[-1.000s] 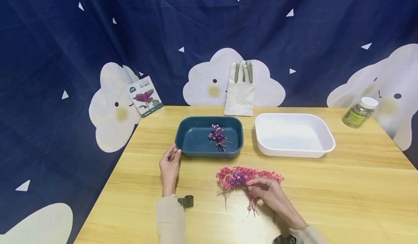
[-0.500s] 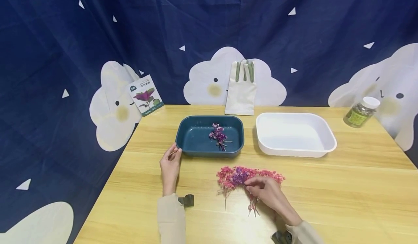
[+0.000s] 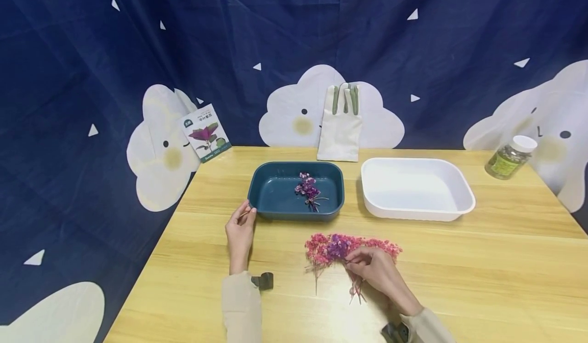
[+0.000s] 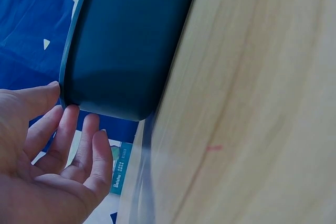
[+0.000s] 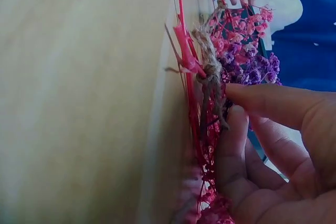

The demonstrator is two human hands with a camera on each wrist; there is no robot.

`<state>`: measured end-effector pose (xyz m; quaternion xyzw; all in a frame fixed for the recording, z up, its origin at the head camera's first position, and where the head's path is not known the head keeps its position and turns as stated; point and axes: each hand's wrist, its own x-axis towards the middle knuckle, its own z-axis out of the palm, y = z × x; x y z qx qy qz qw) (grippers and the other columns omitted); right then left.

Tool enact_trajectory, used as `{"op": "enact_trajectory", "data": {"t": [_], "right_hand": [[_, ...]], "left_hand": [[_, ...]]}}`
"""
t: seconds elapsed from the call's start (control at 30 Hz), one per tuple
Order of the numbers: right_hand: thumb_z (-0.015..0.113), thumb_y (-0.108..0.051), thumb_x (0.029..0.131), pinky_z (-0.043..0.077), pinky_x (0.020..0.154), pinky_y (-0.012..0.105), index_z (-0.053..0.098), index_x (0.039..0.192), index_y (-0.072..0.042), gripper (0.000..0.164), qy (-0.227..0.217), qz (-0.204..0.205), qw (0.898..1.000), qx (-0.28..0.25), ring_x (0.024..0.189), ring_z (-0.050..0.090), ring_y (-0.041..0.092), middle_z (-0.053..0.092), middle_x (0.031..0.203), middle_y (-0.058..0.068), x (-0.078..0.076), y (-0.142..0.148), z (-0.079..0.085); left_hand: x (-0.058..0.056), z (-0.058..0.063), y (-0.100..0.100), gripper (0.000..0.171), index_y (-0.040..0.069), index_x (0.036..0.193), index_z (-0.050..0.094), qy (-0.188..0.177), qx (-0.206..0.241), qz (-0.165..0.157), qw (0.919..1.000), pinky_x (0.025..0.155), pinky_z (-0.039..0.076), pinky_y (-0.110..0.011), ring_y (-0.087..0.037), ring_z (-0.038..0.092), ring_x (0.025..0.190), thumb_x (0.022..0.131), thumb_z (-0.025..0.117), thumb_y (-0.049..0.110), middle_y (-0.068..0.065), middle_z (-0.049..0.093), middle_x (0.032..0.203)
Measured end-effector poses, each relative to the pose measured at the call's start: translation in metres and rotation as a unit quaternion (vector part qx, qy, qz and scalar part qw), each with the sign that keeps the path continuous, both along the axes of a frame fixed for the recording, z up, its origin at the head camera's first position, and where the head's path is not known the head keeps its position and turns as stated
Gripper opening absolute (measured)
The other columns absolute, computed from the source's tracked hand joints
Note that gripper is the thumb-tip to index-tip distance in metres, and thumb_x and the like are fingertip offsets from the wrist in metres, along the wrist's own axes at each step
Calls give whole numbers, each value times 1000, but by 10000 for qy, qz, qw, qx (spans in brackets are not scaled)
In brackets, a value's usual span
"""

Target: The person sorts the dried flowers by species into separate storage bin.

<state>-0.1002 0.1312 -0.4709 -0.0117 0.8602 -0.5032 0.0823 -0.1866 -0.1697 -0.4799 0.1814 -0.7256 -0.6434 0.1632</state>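
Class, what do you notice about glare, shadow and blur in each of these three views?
Head view: bright glare on the table, shadow below the right hand; left wrist view: dim, the teal tray dark; right wrist view: twine fairly clear, pink flowers at the bottom edge softer.

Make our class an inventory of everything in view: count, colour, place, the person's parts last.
Table: one, pale wood, foreground
Curtain: one, dark blue, white print, background
Dark tray: one, blue-green, table's middle
White tray: one, white, right of it
Packet: one, white and green, back left
Gloves: count unclear, white and green, back middle
Jar: one, clear, white-lidded, back right
Loose sprig: one, purple, inside the dark tray
Pink flowers: count unclear, pink, before the trays
Twine: count unclear, brown, flower stems
Held sprig: one, purple, over the pink flowers
Wrist devices: two, black, one per wrist
Sleeves: two, beige, forearms
Left hand: one, bare, gripping the dark tray
Right hand: one, bare, pinching the held sprig
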Motion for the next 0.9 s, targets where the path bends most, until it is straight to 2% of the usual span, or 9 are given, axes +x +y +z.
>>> {"op": "enact_trajectory", "data": {"t": [0.17,0.43,0.7,0.9], "right_hand": [[70,3,79,52,54,21,71,90,-4,13,-64,-181,9998,-55,61,62,11,72,77,7,2,-1,3],[68,5,80,53,49,27,68,101,3,21,-427,-507,9961,-589,60,61,15,70,82,10,4,1,7],[66,4,82,56,53,27,67,103,3,21,-428,-490,9947,-792,67,63,15,70,87,11,6,6,11],[68,2,83,56,57,25,68,103,1,20,-328,-638,9952,-666,69,64,14,71,88,10,5,4,16]], "left_hand": [[0,0,0,37,4,128,63,-18,-3,-20,10000,78,46,-5,8,57,87,92,66,12,-10,63,114],[-1,0,0,38,4,128,63,-21,-22,17,10000,77,46,-5,7,57,87,92,67,13,-11,64,113],[0,1,0,37,6,129,63,-81,-87,-8,9999,77,45,-5,8,57,87,92,66,14,-13,64,117],[0,3,1,37,6,129,63,-86,-57,-6,9999,77,46,-5,8,57,87,92,67,13,-11,63,115]]}}
